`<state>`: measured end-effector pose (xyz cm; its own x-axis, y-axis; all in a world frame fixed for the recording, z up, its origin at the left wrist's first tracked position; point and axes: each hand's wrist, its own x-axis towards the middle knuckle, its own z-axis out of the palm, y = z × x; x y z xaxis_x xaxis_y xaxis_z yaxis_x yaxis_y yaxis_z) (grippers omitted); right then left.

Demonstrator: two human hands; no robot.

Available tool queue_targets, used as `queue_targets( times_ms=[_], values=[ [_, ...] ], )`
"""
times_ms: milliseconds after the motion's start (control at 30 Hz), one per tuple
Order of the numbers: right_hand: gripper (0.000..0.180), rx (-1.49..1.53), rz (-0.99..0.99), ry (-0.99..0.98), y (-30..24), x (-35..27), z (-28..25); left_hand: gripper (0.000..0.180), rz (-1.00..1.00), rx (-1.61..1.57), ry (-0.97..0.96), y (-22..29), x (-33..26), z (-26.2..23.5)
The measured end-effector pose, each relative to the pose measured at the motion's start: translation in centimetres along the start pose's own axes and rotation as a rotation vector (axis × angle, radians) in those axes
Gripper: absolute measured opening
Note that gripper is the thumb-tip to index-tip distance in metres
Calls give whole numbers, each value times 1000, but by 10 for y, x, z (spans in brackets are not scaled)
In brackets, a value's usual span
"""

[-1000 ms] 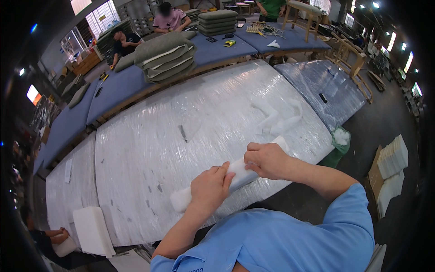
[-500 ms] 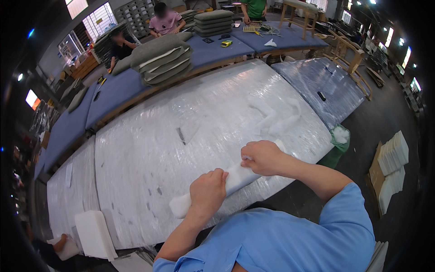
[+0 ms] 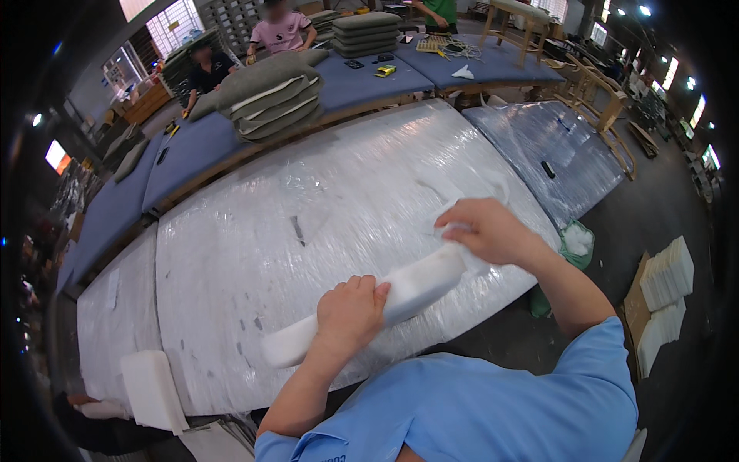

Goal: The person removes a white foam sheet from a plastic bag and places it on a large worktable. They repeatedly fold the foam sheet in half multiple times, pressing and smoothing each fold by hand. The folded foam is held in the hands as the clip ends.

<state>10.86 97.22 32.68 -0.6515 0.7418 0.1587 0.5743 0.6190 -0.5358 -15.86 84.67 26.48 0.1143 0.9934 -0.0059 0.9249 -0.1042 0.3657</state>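
A long white foam strip with softly rounded edges lies at a slant near the table's front edge. My left hand is closed over its middle, thumb along the top. At the strip's right end, my right hand is raised slightly above it, fingers curled in a pinch on what looks like a thin wisp of white batting. Motion blurs its fingertips, so the wisp's outline is unclear. More loose white batting lies just beyond that hand on the plastic-wrapped table.
White foam sheets sit at the left front corner, beside another person's arm. A green bag of white stuffing hangs at the right edge. Blue tables behind hold stacked grey-green cushions; people stand there. Foam pieces stand right.
My right hand has lifted off the strip and moved right and away from me. The strip has shifted slightly left, with my left hand still on it.
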Motion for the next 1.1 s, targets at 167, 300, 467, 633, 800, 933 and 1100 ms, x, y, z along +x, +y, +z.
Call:
queue_targets(
  times_ms=[167,300,467,633,800,933,1100],
  values=[
    [23,-158,-172,-204,-5,9,29,34,51,21,206,7,11,11],
    [19,-245,-322,-300,9,26,53,31,30,-29,226,11,20,14],
    [16,-42,-381,-291,23,38,43,33,-75,-104,254,7,19,16],
    [13,38,-322,-308,39,45,39,33,26,-206,346,12,24,10],
    [14,181,-442,-186,61,51,39,29,-56,-204,284,19,26,10],
    [25,241,-240,-189,71,46,-1,24,-88,-171,290,20,20,15],
    [22,210,-362,-194,67,10,29,17,-60,-147,369,26,22,20]
  ],
)
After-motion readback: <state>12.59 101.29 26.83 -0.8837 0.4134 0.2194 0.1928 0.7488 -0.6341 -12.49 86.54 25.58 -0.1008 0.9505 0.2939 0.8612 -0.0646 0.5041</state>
